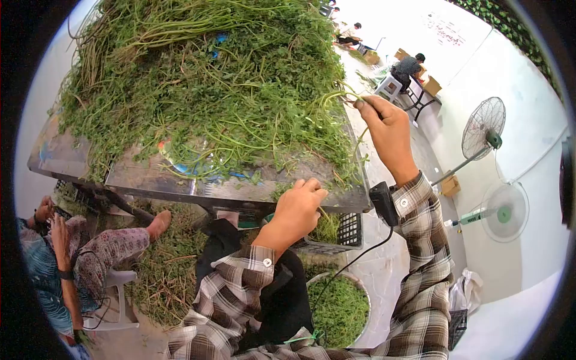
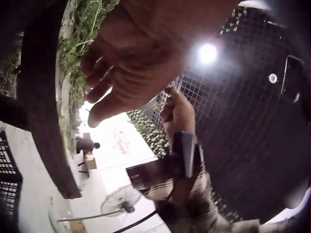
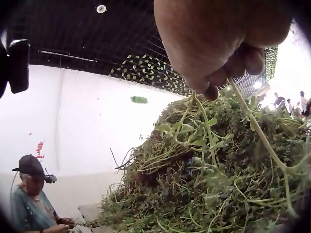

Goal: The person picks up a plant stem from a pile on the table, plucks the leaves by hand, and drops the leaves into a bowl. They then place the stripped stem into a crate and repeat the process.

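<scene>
A large heap of leafy green plants (image 1: 222, 90) with long pale stems covers the dark table (image 1: 150, 180). At its right side, my right hand (image 1: 387, 129) pinches a thin green stem (image 1: 336, 95) between thumb and fingers. In the right wrist view, leafy stems (image 3: 260, 133) hang from those fingertips in front of the heap. My left hand (image 1: 293, 215) is at the table's front edge, fingers loosely bent and directed toward the plants. In the left wrist view, that hand's palm (image 2: 141, 58) shows nothing gripped, and its fingers lie close beside the greens.
Under the table edge stands a black crate (image 1: 349, 231) with greens, and a round tub (image 1: 367, 300) of leaves sits below. Cut stems (image 1: 165, 282) litter the floor. A seated person (image 1: 51, 276) is at left. Two fans (image 1: 485, 129) stand at right.
</scene>
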`<state>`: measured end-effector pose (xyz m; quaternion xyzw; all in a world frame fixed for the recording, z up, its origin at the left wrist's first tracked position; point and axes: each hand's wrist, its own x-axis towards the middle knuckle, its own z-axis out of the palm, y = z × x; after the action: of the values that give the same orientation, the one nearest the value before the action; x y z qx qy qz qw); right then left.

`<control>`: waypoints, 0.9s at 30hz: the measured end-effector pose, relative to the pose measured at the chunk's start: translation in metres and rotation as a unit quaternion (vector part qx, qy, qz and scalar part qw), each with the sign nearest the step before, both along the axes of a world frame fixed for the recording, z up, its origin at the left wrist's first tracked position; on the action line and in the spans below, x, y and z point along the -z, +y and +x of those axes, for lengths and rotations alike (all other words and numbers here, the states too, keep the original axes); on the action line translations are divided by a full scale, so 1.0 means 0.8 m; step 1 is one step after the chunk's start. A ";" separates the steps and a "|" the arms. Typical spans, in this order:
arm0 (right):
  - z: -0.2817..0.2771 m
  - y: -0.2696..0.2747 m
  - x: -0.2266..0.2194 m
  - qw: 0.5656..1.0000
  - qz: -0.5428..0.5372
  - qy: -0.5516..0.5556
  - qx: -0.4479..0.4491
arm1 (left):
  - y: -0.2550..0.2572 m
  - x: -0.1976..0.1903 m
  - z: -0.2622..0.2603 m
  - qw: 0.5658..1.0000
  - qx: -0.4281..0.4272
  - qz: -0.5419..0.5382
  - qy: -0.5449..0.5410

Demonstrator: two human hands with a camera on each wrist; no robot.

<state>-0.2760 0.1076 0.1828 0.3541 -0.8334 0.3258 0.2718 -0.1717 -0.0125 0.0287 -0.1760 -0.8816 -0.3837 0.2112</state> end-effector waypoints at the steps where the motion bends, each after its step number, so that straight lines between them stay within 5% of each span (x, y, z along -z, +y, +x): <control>1: 0.003 0.003 -0.002 1.000 0.009 0.005 0.009 | 0.004 0.005 -0.004 0.999 0.008 -0.038 -0.003; 15: 0.040 0.051 -0.012 0.999 0.014 -0.022 0.038 | 0.005 0.015 -0.015 0.996 -0.046 -0.066 -0.032; 20: 0.037 0.058 0.000 0.997 0.039 -0.057 0.040 | -0.008 -0.019 -0.007 0.974 -0.073 0.204 0.069; 24: 0.039 0.046 0.013 0.989 0.107 -0.099 -0.025 | -0.025 -0.046 0.003 0.935 -0.110 0.329 0.072; 27: 0.043 0.026 0.026 0.970 0.212 -0.072 -0.090 | -0.025 -0.051 0.002 0.937 -0.122 0.316 0.083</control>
<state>-0.2416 0.1283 0.1620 0.4530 -0.8656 0.1893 0.0987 -0.1698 -0.0328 0.0696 -0.0222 -0.7089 -0.5978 0.3737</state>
